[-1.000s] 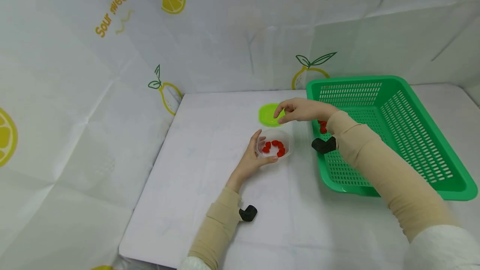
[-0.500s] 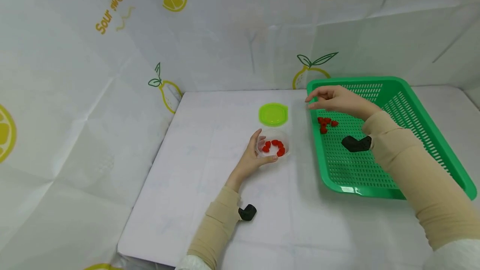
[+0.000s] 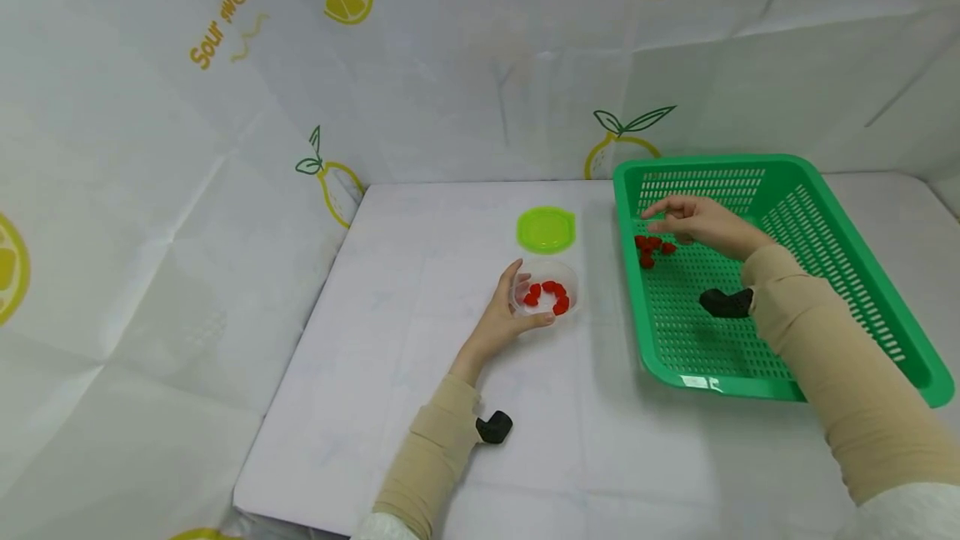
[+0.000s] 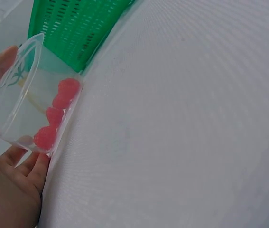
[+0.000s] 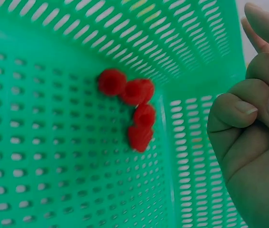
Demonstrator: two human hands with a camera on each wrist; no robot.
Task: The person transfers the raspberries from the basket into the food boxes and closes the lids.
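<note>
My left hand (image 3: 506,322) grips a small clear plastic container (image 3: 546,302), thumb on the near side and fingers round the far side. Several red raspberries (image 4: 45,137) lie on the container's bottom, which stands on the table. My right hand (image 3: 708,225) hovers over the left part of a green slotted basket (image 3: 647,348), holding nothing. Its thumb and index finger reach forward, while the other fingers bend loosely in the right wrist view. Below and beside the fingers, several more raspberries (image 5: 140,137) sit clustered near the basket's wall, apart from the hand.
Behind the container lies a lime-green lid (image 3: 546,229), flat on the white-covered table (image 3: 375,340). The basket takes up the table's right side, with its raised rim between container and basket raspberries. A lemon-print sheet (image 3: 450,65) hangs at the back and left.
My right hand has moved right from above the lid to over the basket, then dropped down into it near the raspberries. The left hand and container have stayed in place.
</note>
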